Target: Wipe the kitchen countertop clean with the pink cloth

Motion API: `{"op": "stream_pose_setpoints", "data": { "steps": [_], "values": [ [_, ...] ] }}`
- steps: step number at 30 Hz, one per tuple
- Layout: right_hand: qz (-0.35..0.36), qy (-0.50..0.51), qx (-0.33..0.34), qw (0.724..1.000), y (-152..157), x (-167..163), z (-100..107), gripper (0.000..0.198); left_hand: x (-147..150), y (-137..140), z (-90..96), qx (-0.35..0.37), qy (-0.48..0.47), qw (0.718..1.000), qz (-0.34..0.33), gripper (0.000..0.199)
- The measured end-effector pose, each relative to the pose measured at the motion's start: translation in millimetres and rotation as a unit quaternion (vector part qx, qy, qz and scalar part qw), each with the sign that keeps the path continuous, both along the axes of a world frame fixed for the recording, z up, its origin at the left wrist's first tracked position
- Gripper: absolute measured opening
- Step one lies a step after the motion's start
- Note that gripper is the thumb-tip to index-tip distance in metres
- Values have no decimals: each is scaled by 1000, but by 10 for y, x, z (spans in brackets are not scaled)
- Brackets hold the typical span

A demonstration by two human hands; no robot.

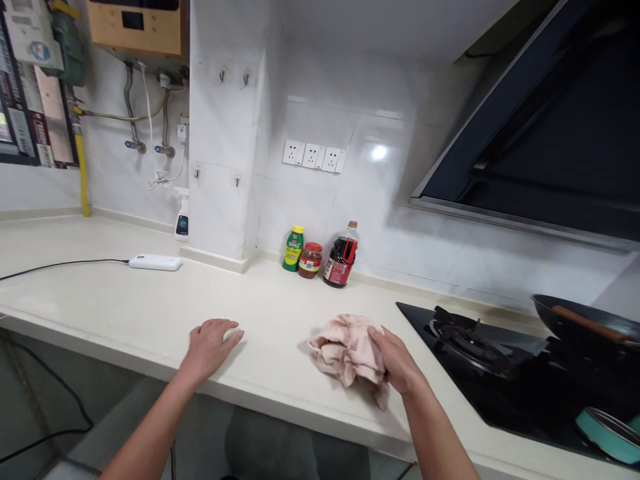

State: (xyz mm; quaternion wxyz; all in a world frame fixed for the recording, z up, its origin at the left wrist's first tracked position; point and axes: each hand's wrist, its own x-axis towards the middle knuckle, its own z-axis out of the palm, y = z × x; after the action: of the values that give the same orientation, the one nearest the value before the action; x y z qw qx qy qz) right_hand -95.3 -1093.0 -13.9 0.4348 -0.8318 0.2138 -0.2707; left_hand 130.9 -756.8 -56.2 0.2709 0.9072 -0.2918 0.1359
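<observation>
A crumpled pale pink cloth (347,350) is gripped in my right hand (395,360), just above or on the white countertop (270,313); whether it touches the surface I cannot tell. Part of the cloth droops below the fingers toward the counter's front edge. To the left, my left hand (213,343) is over the counter near its front edge, holding nothing, with thumb and fingers apart. Behind the cloth, against the wall, stand a green bottle with a yellow cap (293,250), a red-lidded jar (311,261) and a large dark sauce bottle (342,257).
A black gas hob (465,373) on the right carries a wok (580,323) and a turquoise pan (607,433). The range hood (540,133) slants overhead. At left lie a white power bank (155,263) with a black cable and, behind it, a spray bottle (182,217) beside the pillar.
</observation>
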Motion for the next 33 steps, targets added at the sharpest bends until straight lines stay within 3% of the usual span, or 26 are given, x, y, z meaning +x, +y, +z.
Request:
{"op": "stream_pose_setpoints", "data": {
  "steps": [3, 6, 10, 16, 18, 22, 24, 26, 28, 31, 33],
  "values": [
    [-3, 5, 40, 999, -172, -118, -107, 55, -13, -1, 19, 10, 3, 1000, 2, 36],
    [-57, 38, 35, 997, -347, -256, -247, 51, -15, -2, 33, 17, 0, 1000, -1, 35],
    [-131, 57, -6, 990, -452, -416, -339, 70, -16, -3, 48, 21, -2, 1000, 3, 35],
    [-109, 110, -104, 982, -261, -510, -383, 91, -90, -7, 110, 49, 6, 999, -5, 38],
    [-105, 105, -73, 986, -243, -529, -368, 84, -111, -2, 129, 55, 0, 998, -5, 39],
    [-59, 48, 27, 997, -283, -569, -212, 43, -116, 3, 155, 55, 2, 998, -8, 38],
    [-42, 6, 65, 997, -271, -554, -76, 39, -154, -43, 173, 36, 16, 999, -11, 38],
    [-20, -42, 112, 993, -213, -490, 87, 38, -274, -161, 201, -17, 45, 998, -49, 41],
    [13, -81, 155, 985, -114, -378, 263, 37, -488, -358, 236, -91, 88, 982, -139, 48],
    [61, -128, 200, 969, 88, -177, 515, 37, -885, -750, 284, -178, 168, 924, -292, 75],
    [90, -155, 217, 960, 235, -69, 655, 39, -1099, -1013, 305, -211, 215, 890, -342, 99]
  ]
}}
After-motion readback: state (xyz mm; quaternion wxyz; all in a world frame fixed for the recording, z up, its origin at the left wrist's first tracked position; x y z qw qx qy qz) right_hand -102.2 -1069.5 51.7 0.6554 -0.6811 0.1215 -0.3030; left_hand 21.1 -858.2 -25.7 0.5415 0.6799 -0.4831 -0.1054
